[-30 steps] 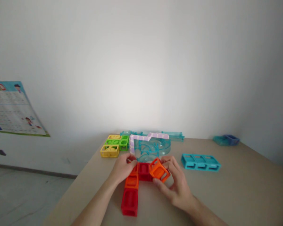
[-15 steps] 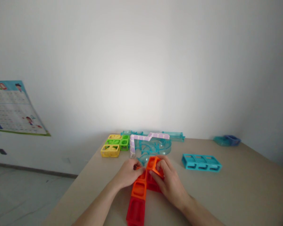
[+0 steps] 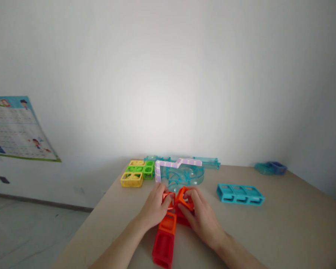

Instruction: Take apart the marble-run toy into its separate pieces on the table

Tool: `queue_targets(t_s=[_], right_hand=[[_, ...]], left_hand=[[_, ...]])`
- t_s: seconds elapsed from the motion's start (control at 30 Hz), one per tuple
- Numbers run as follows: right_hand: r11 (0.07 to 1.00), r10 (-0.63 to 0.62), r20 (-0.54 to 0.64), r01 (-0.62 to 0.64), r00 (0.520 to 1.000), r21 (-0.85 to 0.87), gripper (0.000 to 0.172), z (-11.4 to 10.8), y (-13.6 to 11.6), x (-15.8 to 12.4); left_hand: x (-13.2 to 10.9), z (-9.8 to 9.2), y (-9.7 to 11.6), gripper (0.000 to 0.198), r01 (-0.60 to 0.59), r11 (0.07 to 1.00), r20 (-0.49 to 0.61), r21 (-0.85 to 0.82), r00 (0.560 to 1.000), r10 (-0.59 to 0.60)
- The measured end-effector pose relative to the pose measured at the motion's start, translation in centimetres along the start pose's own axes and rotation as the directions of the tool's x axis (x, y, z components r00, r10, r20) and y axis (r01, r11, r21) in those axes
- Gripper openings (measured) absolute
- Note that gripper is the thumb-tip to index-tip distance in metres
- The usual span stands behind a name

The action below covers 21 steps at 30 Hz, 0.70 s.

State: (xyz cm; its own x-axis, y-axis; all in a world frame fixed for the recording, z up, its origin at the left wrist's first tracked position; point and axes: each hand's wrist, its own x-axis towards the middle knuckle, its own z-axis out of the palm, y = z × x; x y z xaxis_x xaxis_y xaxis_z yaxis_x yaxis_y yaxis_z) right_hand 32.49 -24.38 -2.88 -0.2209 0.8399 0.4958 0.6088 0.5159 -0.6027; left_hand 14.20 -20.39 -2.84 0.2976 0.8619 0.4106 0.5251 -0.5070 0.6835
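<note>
A chain of red and orange hollow blocks point(image 3: 164, 239) lies on the beige table point(image 3: 268, 231) in front of me. My left hand point(image 3: 154, 209) is closed on the far end of this chain, fingers curled over a red-orange block. My right hand point(image 3: 200, 216) pinches a loose orange block point(image 3: 183, 198) and holds it against the chain's far end, over a red block. Both hands meet at the middle, partly hiding the blocks under them.
Behind the hands stands a clear teal curved track piece point(image 3: 184, 173) with a lilac zigzag strip point(image 3: 175, 164). Yellow and green blocks point(image 3: 137, 172) lie far left, a teal three-cell block point(image 3: 240, 194) to the right, a blue-teal piece point(image 3: 270, 167) far right. A poster point(image 3: 14, 129) hangs left.
My right hand brought the orange block leftward from the chain's right side onto its far end. The left hand shifted right and curled over the end, and the block chain moved slightly right.
</note>
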Motion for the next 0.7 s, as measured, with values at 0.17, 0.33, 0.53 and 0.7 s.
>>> queue_targets(t_s=[0.17, 0.33, 0.53, 0.7], right_hand=[[0.997, -0.029, -0.063, 0.033, 0.998, 0.069, 0.013, -0.2, -0.1, -0.1], [0.993, -0.045, -0.016, 0.047, 0.999, 0.107, 0.025, -0.3, -0.4, -0.1], [0.981, -0.016, -0.037, 0.023, 0.999, 0.193, 0.032, -0.6, -0.3, -0.4], [0.961, 0.002, -0.131, 0.034, 0.991, 0.273, 0.047, -0.7, 0.3, -0.6]], left_hand=[[0.4, -0.1, -0.3, 0.02, 0.014, 0.998, -0.157, -0.064, 0.987, -0.024], [0.6, -0.4, -0.1, 0.022, 0.085, 0.947, -0.207, -0.309, 0.966, -0.155], [0.7, -0.5, 0.7, 0.021, 0.078, 0.842, -0.133, -0.535, 0.976, -0.174], [0.7, -0.5, 0.8, 0.032, 0.092, 0.788, -0.099, -0.609, 0.977, -0.19]])
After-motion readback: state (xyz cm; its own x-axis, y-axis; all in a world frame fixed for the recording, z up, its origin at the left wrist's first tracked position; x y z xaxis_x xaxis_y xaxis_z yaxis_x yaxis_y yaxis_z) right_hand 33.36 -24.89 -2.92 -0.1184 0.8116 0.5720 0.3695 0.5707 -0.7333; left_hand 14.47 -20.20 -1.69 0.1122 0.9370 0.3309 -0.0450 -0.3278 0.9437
